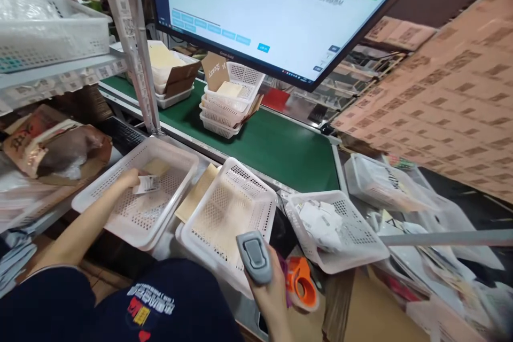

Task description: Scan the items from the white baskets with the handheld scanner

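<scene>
My left hand [129, 178] reaches into the left white plastic basket [92, 199], its fingers closed on a small white labelled packet [147, 185]. Beyond that packet, a flat tan piece [157, 166] lies in the same basket. My right hand [271, 280] is wrapped round a grey handheld barcode scanner [255, 256], held over the near edge of the middle white basket [262, 200]. A brown card [197, 192] sticks out between these two baskets. Just right of my right hand lies an orange tape dispenser [301, 283].
A monitor [240, 16] hangs above a green conveyor belt [292, 144] carrying stacked white baskets [224, 109]. White packets fill part of the right basket [360, 243]. A metal shelf post [134, 53] stands at left; a label-covered panel [449, 96] is at right.
</scene>
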A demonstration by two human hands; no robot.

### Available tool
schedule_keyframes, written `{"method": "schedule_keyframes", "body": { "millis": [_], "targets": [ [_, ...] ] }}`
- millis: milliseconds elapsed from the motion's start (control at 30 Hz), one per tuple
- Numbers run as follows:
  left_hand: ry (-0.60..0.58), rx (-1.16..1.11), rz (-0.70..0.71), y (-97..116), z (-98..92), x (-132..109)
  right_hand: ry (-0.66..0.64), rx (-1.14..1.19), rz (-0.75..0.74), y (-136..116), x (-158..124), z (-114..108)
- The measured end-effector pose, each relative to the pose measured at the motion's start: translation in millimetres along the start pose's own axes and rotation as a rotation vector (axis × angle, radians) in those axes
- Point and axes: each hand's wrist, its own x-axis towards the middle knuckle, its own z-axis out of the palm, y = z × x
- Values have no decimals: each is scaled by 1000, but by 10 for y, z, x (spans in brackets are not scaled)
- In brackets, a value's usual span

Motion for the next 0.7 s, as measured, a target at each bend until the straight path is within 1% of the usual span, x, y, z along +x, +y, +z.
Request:
{"method": "schedule_keyframes", "body": {
  "millis": [100,167,200,233,300,367,400,467,500,533,567,600,667,700],
  "targets": [
    [-8,40,52,106,-163,103,-257,-140,-142,-450,232,111],
    [-11,43,134,257,-203,128,-419,-329,-153,-800,396,205],
    [-20,25,187,359,-193,116,-484,-438,-142,-960,472,254],
    [-33,-8,245,478,-162,89,-537,-543,-125,-1099,539,297],
    [-69,-107,359,754,-40,-5,-586,-699,-96,-1282,632,346],
    [-109,-194,444,1052,149,-106,-572,-774,-62,-1309,646,316],
    [-135,-216,471,1192,259,-135,-552,-790,-33,-1256,619,268],
    [-183,-234,486,1401,470,-112,-486,-779,36,-1015,496,121],
    [-189,-233,471,1451,553,-54,-438,-752,64,-832,406,32],
    [-174,-225,435,1453,612,28,-383,-707,82,-619,302,-62],
    [-136,-211,378,1409,640,126,-307,-652,91,-385,189,-155],
    [-76,-190,303,1327,638,226,-268,-581,78,-144,70,-244],
    [66,-144,155,1130,555,398,-214,-454,70,296,-163,-408],
    [124,-129,110,1068,492,465,-167,-406,77,468,-267,-485]
  ]
}}
